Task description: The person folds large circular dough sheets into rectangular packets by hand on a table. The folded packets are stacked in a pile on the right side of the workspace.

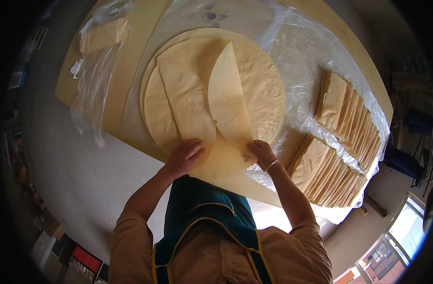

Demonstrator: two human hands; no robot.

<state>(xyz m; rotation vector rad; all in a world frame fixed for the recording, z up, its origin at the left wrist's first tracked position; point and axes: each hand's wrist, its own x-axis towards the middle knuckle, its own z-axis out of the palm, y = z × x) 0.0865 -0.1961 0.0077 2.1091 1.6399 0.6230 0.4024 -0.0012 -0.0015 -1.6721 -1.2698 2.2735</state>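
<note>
A stack of large, thin, round flatbreads [268, 85] lies in front of me, pale tan and slightly wrinkled. The top flatbread [188, 99] has its left side turned in over its middle. Its right side rises as a curved flap [228, 90], also bent inward. My left hand [185, 155] lies with fingers stretched over the near end of the left fold. At the near end of the right flap, my right hand [261, 154] pinches the edge between thumb and fingers. A band circles my right wrist.
Two rows of folded flatbreads [349, 118] stand on clear plastic sheeting [297, 47] at the right. Far left, a plastic bag [95, 75] lies around a tan folded bundle [104, 36]. The board's near edge runs just before my apron [207, 199].
</note>
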